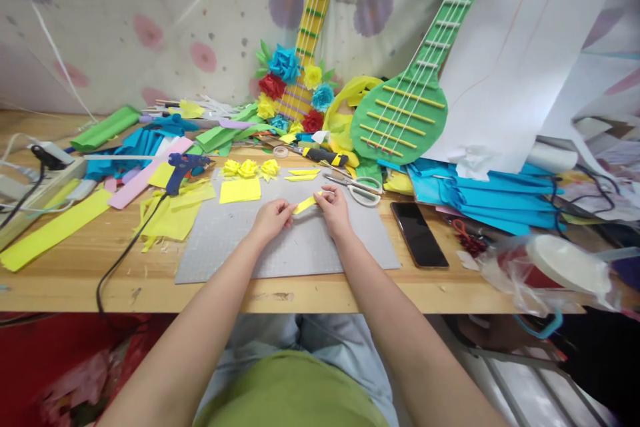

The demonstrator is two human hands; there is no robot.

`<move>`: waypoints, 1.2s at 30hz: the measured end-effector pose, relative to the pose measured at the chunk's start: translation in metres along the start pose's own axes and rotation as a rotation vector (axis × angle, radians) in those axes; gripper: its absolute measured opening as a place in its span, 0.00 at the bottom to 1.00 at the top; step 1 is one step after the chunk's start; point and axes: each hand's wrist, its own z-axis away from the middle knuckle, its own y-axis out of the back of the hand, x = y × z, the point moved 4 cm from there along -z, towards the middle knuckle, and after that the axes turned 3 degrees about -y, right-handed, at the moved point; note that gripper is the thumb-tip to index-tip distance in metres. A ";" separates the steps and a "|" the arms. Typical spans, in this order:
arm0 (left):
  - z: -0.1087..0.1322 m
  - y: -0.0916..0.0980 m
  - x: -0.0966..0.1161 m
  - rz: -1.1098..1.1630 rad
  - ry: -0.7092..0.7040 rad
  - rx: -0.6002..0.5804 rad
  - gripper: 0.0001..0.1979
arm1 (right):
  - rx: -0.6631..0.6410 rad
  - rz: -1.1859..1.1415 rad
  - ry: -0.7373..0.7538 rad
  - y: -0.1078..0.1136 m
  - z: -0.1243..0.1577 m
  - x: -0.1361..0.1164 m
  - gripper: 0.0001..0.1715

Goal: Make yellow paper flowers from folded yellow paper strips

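Between my two hands a narrow yellow paper strip (pixel 307 203) is stretched above the grey cutting mat (pixel 215 247). My left hand (pixel 273 220) pinches its left end, and my right hand (pixel 334 208) pinches the right end. Just beyond them on the mat lie folded yellow strips (pixel 303 175) and a flat yellow paper rectangle (pixel 240 190). Several yellow paper flowers (pixel 249 168) sit in a row behind the rectangle. Scissors (pixel 361 191) with pale handles rest close to my right hand.
A blue glue gun (pixel 183 170) with its cord stands at the left. A phone (pixel 419 235) lies right of the mat. At the back lean a green paper instrument (pixel 400 117) and a yellow one (pixel 313 20). Blue crepe paper (pixel 490 190) and a lidded cup (pixel 560 267) occupy the right.
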 end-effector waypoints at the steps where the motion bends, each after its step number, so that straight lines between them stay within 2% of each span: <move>1: 0.001 0.000 0.000 -0.012 0.006 0.003 0.15 | -0.006 0.003 -0.011 0.000 0.000 0.001 0.23; 6: 0.004 0.003 0.003 -0.069 0.042 0.034 0.15 | -0.082 0.080 -0.120 0.000 0.001 0.002 0.21; 10: 0.008 0.004 0.002 -0.052 0.067 0.008 0.15 | -0.051 0.040 -0.164 0.002 0.002 0.000 0.21; 18: 0.009 0.006 -0.001 0.029 0.127 0.033 0.15 | -0.035 0.016 -0.186 0.002 0.001 0.001 0.23; 26: 0.003 0.003 0.002 0.250 0.223 0.078 0.23 | -0.018 -0.024 -0.166 0.006 -0.003 0.003 0.21; 30: 0.004 -0.002 0.008 0.169 0.232 0.020 0.18 | -0.022 0.004 -0.164 0.003 -0.005 0.005 0.20; 36: 0.004 -0.001 0.009 0.199 0.275 0.056 0.09 | -0.012 -0.021 -0.190 0.003 -0.007 0.004 0.21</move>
